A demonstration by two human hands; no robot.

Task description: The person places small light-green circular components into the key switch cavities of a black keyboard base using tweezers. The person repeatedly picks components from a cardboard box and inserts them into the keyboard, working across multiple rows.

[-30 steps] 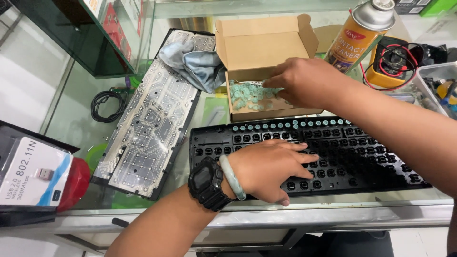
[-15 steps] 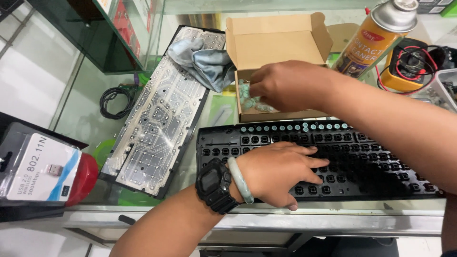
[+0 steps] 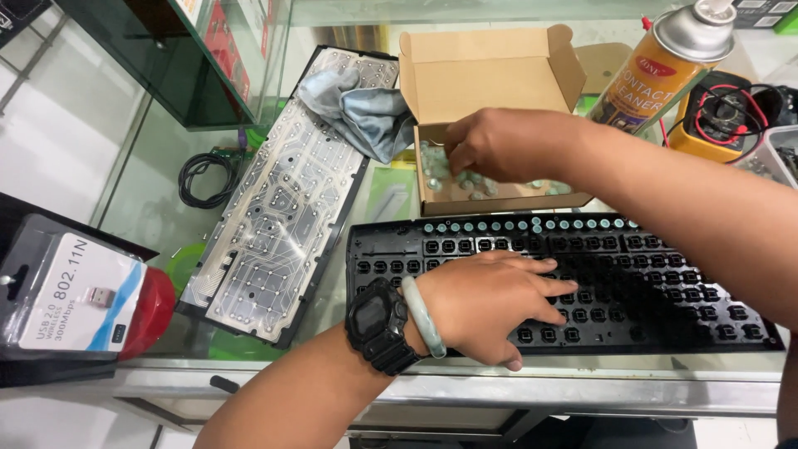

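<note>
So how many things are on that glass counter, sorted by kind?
Keyboard parts: 2, black frame, circuit sheet
Cardboard box: 1
Spray can: 1
Grey cloth: 1
Yellow meter: 1
Packaged adapter: 1
Total: 7

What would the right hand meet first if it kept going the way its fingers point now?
Probably the small pale rubber domes in the open cardboard box: the right hand points down-left into them, though contact depth is unclear.

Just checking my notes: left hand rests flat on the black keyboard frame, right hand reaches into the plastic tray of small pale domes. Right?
Not quite. The head view shows the right hand reaching into a cardboard box, not a plastic tray. The rest holds.
</note>
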